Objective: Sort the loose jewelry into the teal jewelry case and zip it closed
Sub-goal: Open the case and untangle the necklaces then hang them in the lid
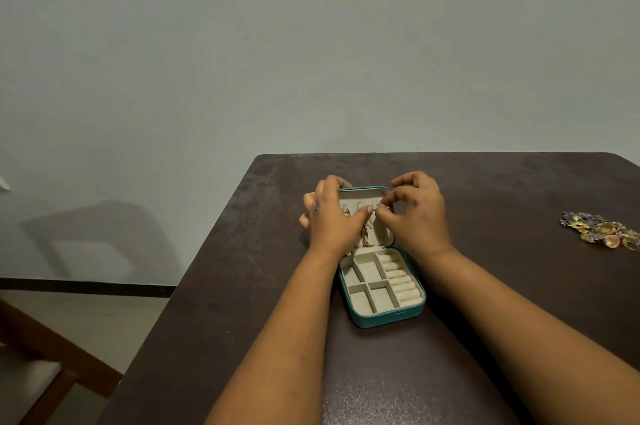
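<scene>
2 hands (334, 216) (414, 213) pinch a thin gold chain (366, 232) at the case (381, 286) lid; light, limp, tangle-prone, best held near its clasp.

The jewelry case (381, 315) has a teal outer shell with a slight sheen; its lining and ring rolls (398, 280) look like matt cream fabric. A gold-coloured metal chain (366, 234) lies against the lid lining. The table (502, 189) is dark brown, matt, mottled. At 3 o'clock, the loose jewelry (604, 232) shows glinting metal. At 8 o'clock, a chair (52, 352) has a brown wooden frame.
</scene>
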